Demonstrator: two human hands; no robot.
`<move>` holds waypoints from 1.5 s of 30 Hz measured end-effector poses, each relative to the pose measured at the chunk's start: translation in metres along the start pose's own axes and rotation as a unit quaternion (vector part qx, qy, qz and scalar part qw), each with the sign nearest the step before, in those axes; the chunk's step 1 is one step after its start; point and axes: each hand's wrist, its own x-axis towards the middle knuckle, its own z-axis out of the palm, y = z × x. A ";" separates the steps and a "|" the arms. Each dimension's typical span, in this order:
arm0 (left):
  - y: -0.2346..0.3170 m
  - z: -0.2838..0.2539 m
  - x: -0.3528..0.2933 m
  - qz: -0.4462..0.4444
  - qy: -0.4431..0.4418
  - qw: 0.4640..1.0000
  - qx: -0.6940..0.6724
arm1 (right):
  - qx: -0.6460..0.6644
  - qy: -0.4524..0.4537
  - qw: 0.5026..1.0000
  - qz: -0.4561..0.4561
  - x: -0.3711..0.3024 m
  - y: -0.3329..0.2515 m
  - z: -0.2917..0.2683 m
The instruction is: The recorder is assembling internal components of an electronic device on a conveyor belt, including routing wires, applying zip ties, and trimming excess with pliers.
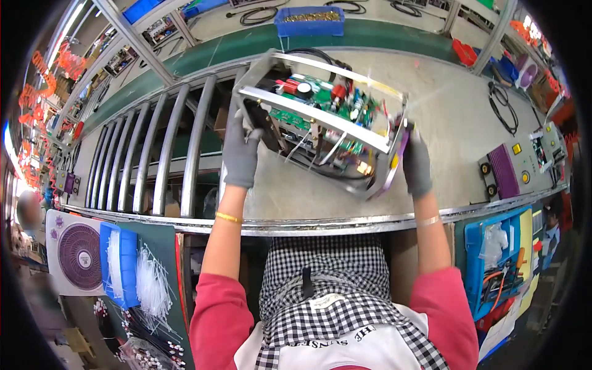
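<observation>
**Open machine held by both ends**

An open-framed machine (317,117), its circuit boards exposed, sits at the upper centre of the frame, over the pale tabletop (450,117). Its long axis slants from upper left to lower right, the purple-edged end panel (394,161) points right, and the uncovered side faces up toward the camera. Whether its base rests fully on the tabletop cannot be told.

The gloved left hand (239,154) grasps the left end, thumb showing on the near side; the gloved right hand (417,161) grips the purple-edged end, most fingers hidden. Holding opposite ends probably balances the load and spares the boards. The blue bin (127,253) at lower left and blue toolbox (473,265) at lower right seem placed within easy reach.
</observation>
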 end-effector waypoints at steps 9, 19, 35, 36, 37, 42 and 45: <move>0.004 0.075 0.091 0.008 -0.098 0.986 -0.134 | -0.092 -0.210 0.973 -0.009 -0.205 -0.018 0.075; 0.069 -0.079 0.007 -0.160 0.075 0.927 -0.332 | -0.279 -0.026 0.952 -0.120 -0.025 -0.031 0.040; 0.140 -0.062 -0.175 0.090 -0.004 0.993 0.078 | -0.404 -0.081 0.906 -0.092 0.042 -0.025 0.051; 0.132 -0.070 -0.172 0.078 0.017 0.995 0.058 | -0.404 -0.041 0.906 -0.116 0.025 -0.026 0.048; 0.123 -0.085 -0.166 0.067 0.031 0.990 0.119 | -0.423 -0.005 0.899 -0.114 0.006 -0.026 0.044; 0.081 -0.102 -0.121 -0.070 0.057 0.996 -0.024 | -0.408 0.044 0.901 -0.139 -0.085 -0.027 0.041; 0.073 -0.101 -0.113 -0.071 0.047 0.996 -0.040 | -0.367 0.112 0.896 -0.222 -0.118 -0.031 0.053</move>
